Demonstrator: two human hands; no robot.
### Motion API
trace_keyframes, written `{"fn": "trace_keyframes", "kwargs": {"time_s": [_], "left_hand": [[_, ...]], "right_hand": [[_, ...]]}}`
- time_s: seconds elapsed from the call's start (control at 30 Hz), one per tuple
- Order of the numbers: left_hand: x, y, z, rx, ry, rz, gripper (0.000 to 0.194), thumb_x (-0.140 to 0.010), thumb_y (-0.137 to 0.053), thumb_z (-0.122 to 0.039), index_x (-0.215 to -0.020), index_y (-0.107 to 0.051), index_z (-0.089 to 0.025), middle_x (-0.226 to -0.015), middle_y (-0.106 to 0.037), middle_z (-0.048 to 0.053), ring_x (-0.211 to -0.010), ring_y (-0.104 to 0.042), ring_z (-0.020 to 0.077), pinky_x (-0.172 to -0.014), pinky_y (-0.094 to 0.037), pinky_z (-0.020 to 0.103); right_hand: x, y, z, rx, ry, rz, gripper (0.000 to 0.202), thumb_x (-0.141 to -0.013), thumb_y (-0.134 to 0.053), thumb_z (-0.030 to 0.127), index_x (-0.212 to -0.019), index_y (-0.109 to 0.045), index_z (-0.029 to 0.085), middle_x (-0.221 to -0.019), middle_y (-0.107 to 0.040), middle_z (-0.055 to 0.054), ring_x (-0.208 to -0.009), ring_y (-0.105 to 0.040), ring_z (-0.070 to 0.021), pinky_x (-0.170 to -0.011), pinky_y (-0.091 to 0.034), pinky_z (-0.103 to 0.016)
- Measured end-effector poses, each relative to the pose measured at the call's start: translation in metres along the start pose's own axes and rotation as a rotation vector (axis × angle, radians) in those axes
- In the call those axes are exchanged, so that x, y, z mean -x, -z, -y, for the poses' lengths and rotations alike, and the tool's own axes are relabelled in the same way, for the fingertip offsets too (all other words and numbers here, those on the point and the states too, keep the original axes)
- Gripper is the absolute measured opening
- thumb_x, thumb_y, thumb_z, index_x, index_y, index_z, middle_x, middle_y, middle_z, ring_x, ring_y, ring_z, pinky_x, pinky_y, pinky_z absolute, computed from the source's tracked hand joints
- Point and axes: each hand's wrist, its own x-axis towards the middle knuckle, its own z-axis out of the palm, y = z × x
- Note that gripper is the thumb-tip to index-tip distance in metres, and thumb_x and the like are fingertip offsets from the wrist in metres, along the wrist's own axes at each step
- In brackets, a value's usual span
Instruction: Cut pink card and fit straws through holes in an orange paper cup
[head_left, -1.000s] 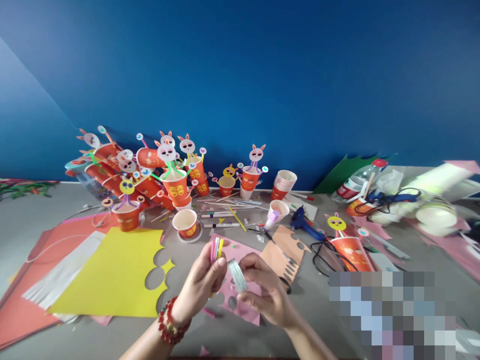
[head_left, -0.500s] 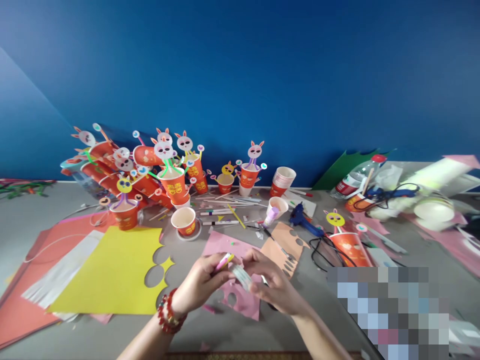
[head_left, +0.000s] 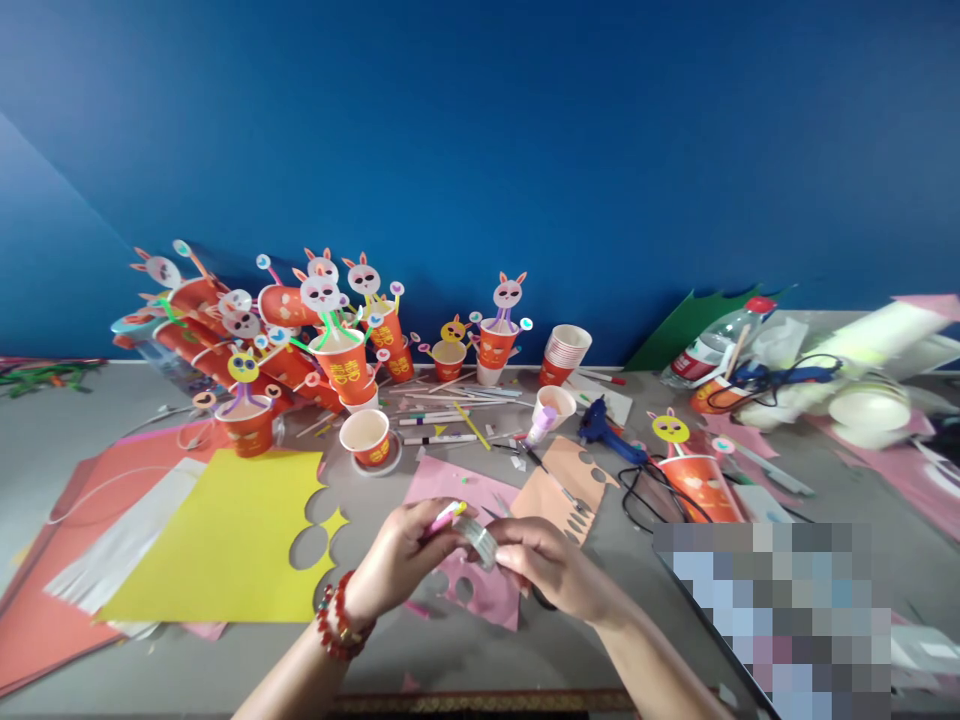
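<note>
Near the table's front, my left hand [head_left: 409, 548], with a red bead bracelet at the wrist, is closed on small pink and yellow pieces [head_left: 448, 516] and on one side of a clear roll of tape [head_left: 478, 541]. My right hand [head_left: 541, 562] pinches the other side of the roll. Scissors, partly hidden, show their blades beyond the right fingers. Beneath both hands is a pink paper sheet [head_left: 435, 487] with round holes. A peach cut sheet [head_left: 559, 483] lies just right of it.
Yellow paper [head_left: 225, 540] lies at left, cups with rabbit figures [head_left: 341, 365] behind it. A blue glue gun [head_left: 611, 435], its black cable and a rabbit cup [head_left: 697, 485] are at right. A bottle [head_left: 716, 345] stands at the back right.
The fingers of my right hand have drawn together at the roll's right edge. The roll has turned slightly, and scissor blades now show beyond it.
</note>
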Motion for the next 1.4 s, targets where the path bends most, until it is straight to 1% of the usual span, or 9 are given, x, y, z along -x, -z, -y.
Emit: {"fn": "trace_keyframes", "kwargs": {"time_s": [0.2, 0.3, 0.4, 0.6, 0.7, 1.0, 1.13, 1.3, 1.4], "left_hand": [[-0.001, -0.01, 0.008, 0.363, 0.183, -0.042, 0.027, -0.088, -0.064, -0.038, -0.101, -0.066, -0.015, -0.062, -0.059, -0.002, -0.048, -0.045, 0.0084, -0.047, -0.038, 0.019], [0.001, -0.02, 0.016, 0.809, 0.417, 0.053, 0.033, -0.086, -0.065, -0.048, -0.09, -0.057, -0.017, -0.05, -0.031, -0.012, -0.04, -0.016, 0.004, -0.037, -0.017, 0.015], [0.003, -0.026, 0.022, 1.045, 0.554, 0.17, 0.045, -0.082, -0.069, -0.052, -0.067, -0.041, -0.02, -0.05, -0.021, -0.013, -0.041, -0.009, 0.0036, -0.036, -0.012, 0.016], [0.0, -0.013, 0.007, 0.702, 0.322, 0.069, 0.037, -0.083, -0.07, -0.048, -0.096, -0.059, -0.015, -0.056, -0.033, -0.01, -0.044, -0.022, 0.0044, -0.041, -0.017, 0.018], [-0.002, -0.008, 0.002, 0.529, 0.197, 0.134, 0.043, -0.079, -0.072, -0.054, -0.088, -0.064, -0.013, -0.062, -0.046, -0.003, -0.051, -0.034, 0.0071, -0.046, -0.026, 0.021], [0.004, -0.021, 0.031, 1.001, 0.318, 0.093, 0.049, -0.076, -0.073, -0.057, -0.099, -0.056, -0.018, -0.051, -0.026, -0.013, -0.04, -0.014, 0.0034, -0.036, -0.014, 0.014], [0.005, -0.018, 0.025, 0.811, 0.264, 0.011, 0.047, -0.082, -0.067, -0.054, -0.106, -0.06, -0.014, -0.052, -0.03, -0.011, -0.042, -0.021, 0.0047, -0.038, -0.02, 0.016], [0.009, -0.012, 0.008, 0.151, 0.075, -0.351, 0.02, -0.085, -0.069, -0.033, -0.096, -0.065, -0.018, -0.056, -0.039, -0.008, -0.049, -0.035, 0.0075, -0.051, -0.033, 0.019], [0.01, -0.012, -0.002, -0.129, -0.008, -0.346, 0.008, -0.083, -0.07, -0.026, -0.088, -0.068, -0.021, -0.055, -0.051, -0.006, -0.047, -0.042, 0.0089, -0.053, -0.037, 0.02]], "right_hand": [[-0.002, -0.002, -0.008, -0.101, 0.014, -0.059, 0.019, -0.086, -0.059, 0.032, -0.09, -0.066, 0.015, -0.07, -0.041, 0.003, -0.061, -0.032, -0.0101, -0.053, -0.024, -0.022], [-0.004, -0.007, -0.015, -0.174, 0.056, -0.081, 0.033, -0.086, -0.066, 0.046, -0.094, -0.066, 0.014, -0.068, -0.04, 0.004, -0.059, -0.031, -0.0095, -0.052, -0.024, -0.022], [-0.005, -0.01, -0.019, -0.223, 0.098, -0.095, 0.038, -0.085, -0.068, 0.051, -0.09, -0.063, 0.014, -0.066, -0.04, 0.005, -0.057, -0.031, -0.0088, -0.05, -0.024, -0.021], [-0.005, -0.012, -0.012, -0.15, 0.062, -0.08, 0.045, -0.087, -0.063, 0.057, -0.074, -0.059, 0.014, -0.063, -0.038, 0.005, -0.054, -0.028, -0.0079, -0.049, -0.02, -0.022], [-0.008, -0.013, -0.008, -0.112, 0.065, -0.107, 0.05, -0.087, -0.059, 0.06, -0.065, -0.055, 0.015, -0.059, -0.035, 0.005, -0.054, -0.027, -0.0084, -0.049, -0.019, -0.023], [-0.003, -0.01, -0.006, -0.198, 0.12, -0.096, 0.035, -0.088, -0.064, 0.05, -0.089, -0.065, 0.015, -0.062, -0.032, 0.006, -0.052, -0.028, -0.0076, -0.046, -0.02, -0.021], [-0.003, -0.01, -0.005, -0.184, 0.091, -0.097, 0.035, -0.088, -0.063, 0.05, -0.088, -0.065, 0.015, -0.062, -0.032, 0.007, -0.05, -0.026, -0.0072, -0.045, -0.02, -0.021], [-0.006, -0.012, 0.0, 0.094, 0.089, -0.256, 0.031, -0.091, -0.061, 0.044, -0.094, -0.067, 0.014, -0.058, -0.038, 0.006, -0.051, -0.032, -0.0085, -0.047, -0.025, -0.021], [-0.006, -0.016, 0.002, 0.276, 0.102, -0.358, 0.026, -0.09, -0.063, 0.041, -0.092, -0.068, 0.016, -0.056, -0.043, 0.006, -0.05, -0.039, -0.0098, -0.048, -0.029, -0.022]]}}
